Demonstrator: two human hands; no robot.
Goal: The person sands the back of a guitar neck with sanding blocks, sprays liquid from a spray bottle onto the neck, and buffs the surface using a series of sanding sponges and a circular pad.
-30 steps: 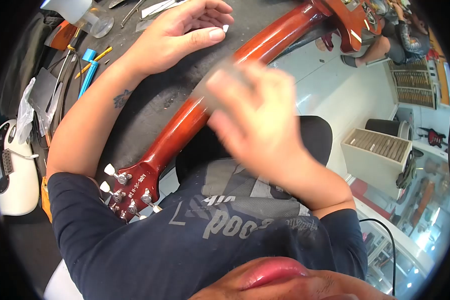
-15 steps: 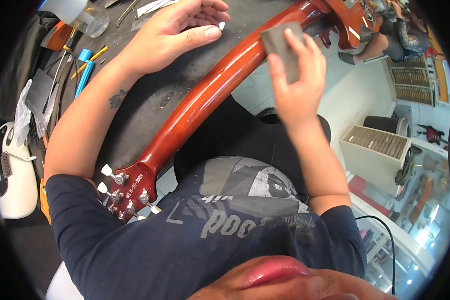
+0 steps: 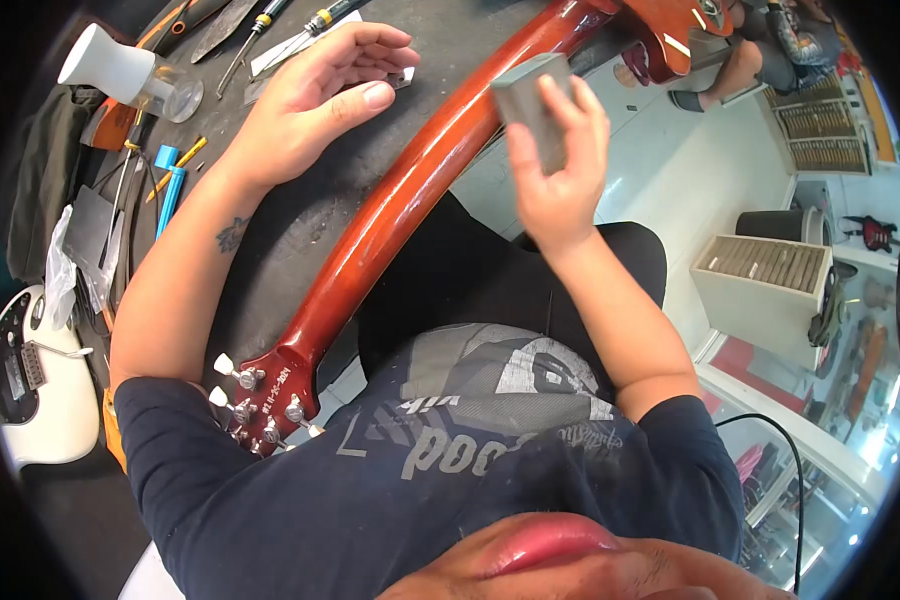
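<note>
A glossy red-brown guitar neck [image 3: 410,180] runs diagonally with its back facing up. Its headstock [image 3: 288,385], with silver tuners and white buttons, lies near my shirt at the lower left; the body is partly visible at the top right. My right hand [image 3: 562,165] grips a grey rectangular block [image 3: 532,108] between thumb and fingers, at the neck's right edge; contact with the neck is unclear. Left of the neck, my left hand [image 3: 335,90] holds nothing, its fingers loosely curled and apart. A small white piece [image 3: 402,77] shows beyond its thumb.
On the dark bench [image 3: 280,255] are a white-topped clear container [image 3: 130,75], screwdrivers [image 3: 315,28], a blue marker [image 3: 170,190] and a plastic bag [image 3: 60,270]. A white guitar body [image 3: 55,400] is far left. Another person's leg [image 3: 725,75] and a crate [image 3: 760,285] are right.
My right hand moved up along the neck with the block, then slightly back down it. The view has shifted a little. My left hand keeps its loose pose beside the neck.
</note>
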